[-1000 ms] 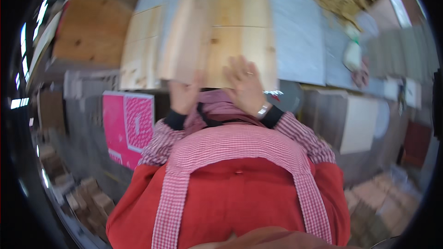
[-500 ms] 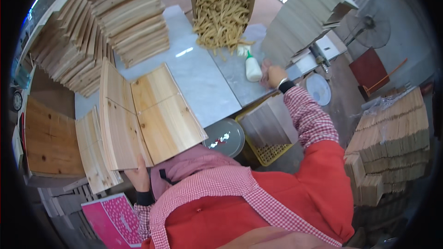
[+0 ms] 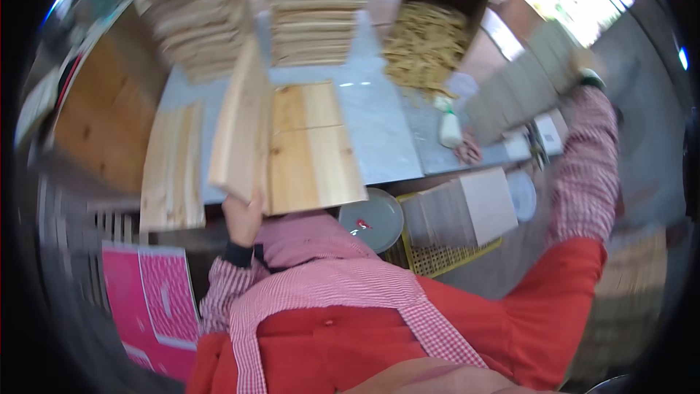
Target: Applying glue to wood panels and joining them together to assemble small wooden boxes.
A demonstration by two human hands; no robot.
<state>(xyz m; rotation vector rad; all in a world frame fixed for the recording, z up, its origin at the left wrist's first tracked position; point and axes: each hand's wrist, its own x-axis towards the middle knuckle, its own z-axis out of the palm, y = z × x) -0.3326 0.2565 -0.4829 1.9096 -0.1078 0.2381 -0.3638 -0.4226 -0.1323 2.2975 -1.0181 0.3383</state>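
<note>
My left hand (image 3: pixel 243 217) is closed on the near lower edge of a tilted wooden panel (image 3: pixel 242 120), apparently several boards thick. Right beside it, a pale knotty panel (image 3: pixel 313 149) lies face up on the table, a line across it. My right arm is stretched to the far right. My right hand (image 3: pixel 582 63) is at the upper end of a tall stack of thin greyish boards (image 3: pixel 521 76); motion smears its fingers, so its grip is unclear. A white squeeze bottle with a green tip (image 3: pixel 450 130) and a crumpled pink cloth (image 3: pixel 468 151) lie before that stack.
Tall stacks of wooden panels (image 3: pixel 321 14) stand at the back left. An open box holds yellowish strips (image 3: pixel 426 47). Below the table edge are a grey round basin (image 3: pixel 372 220) and a yellow crate (image 3: pixel 456 257) with sheets. A pink carton (image 3: pixel 149 306) sits lower left.
My right hand has left the pink cloth by the bottle and swung right, up to the greyish stack. My left hand stays on the panel, which stands steeper. The whole view has shifted.
</note>
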